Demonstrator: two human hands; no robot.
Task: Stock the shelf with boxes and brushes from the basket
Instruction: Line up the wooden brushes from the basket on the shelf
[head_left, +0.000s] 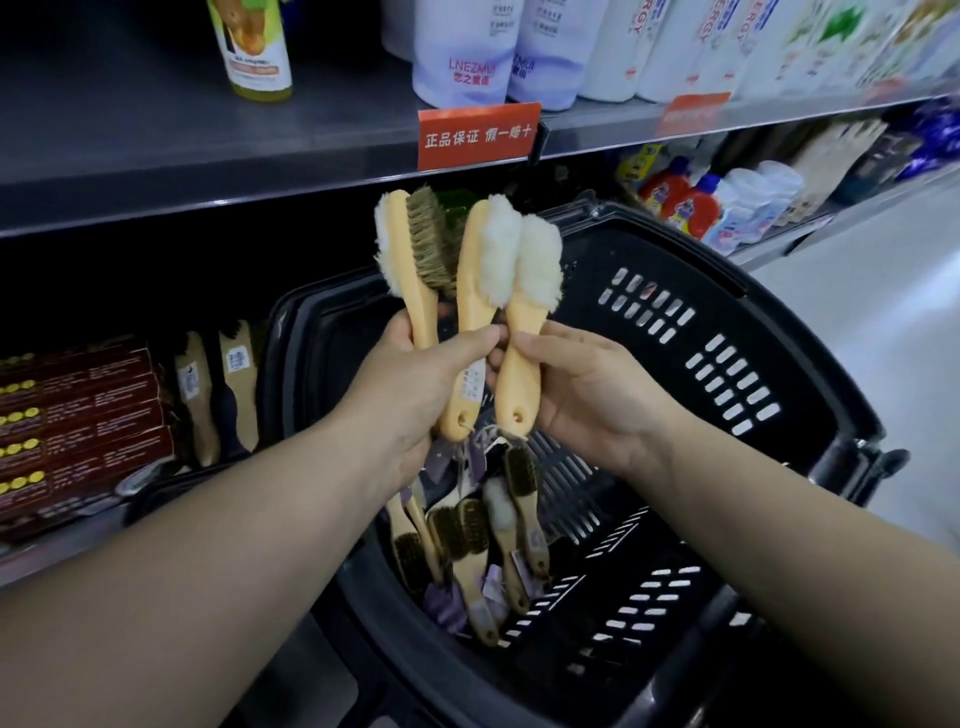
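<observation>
My left hand (415, 384) grips a bunch of wooden-handled brushes (415, 249) with white fleece and brown bristle heads, held upright above the black basket (727, 322). My right hand (587, 389) holds one more fleece brush (524, 332) by its handle, touching the bunch. Several more brushes (488, 535) with purple tags lie in the basket's bottom. On the dark lower shelf at left stand dark red boxes (88, 415) and a few brushes (218, 389).
The upper shelf edge (260, 192) with a red price sign (478, 135) runs just above the held brushes. Bottles and refill pouches (545, 57) stand on it. Detergent bottles (691, 202) fill the shelf to the right. Light floor shows at far right.
</observation>
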